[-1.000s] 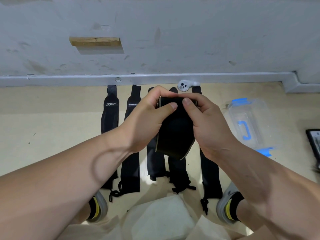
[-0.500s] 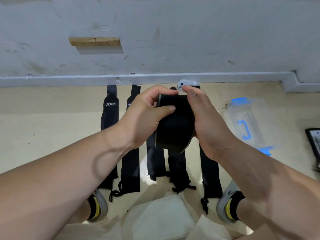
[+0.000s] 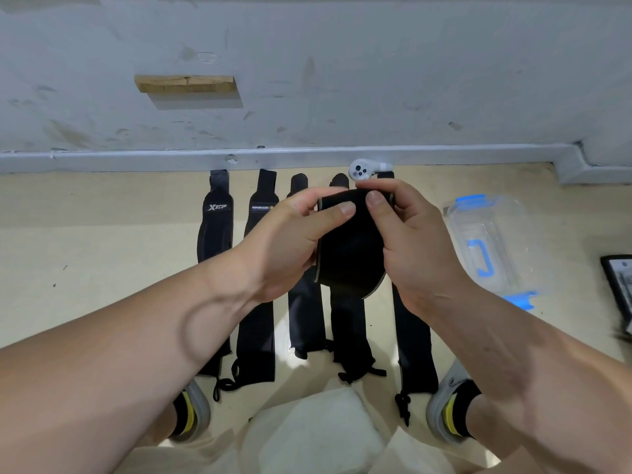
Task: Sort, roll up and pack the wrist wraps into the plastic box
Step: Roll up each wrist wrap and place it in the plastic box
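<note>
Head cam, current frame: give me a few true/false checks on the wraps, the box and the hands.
1. The left hand and the right hand both hold the black wrist wrap. True.
2. The plastic box sits left of the row. False: it sits to the right of it.
3. Five wrist wraps lie flat in a row. True.
4. The XTEP wrap is the rightmost of the row. False: it is the leftmost.
5. A white controller lies near the far ends of the wraps. True.
</note>
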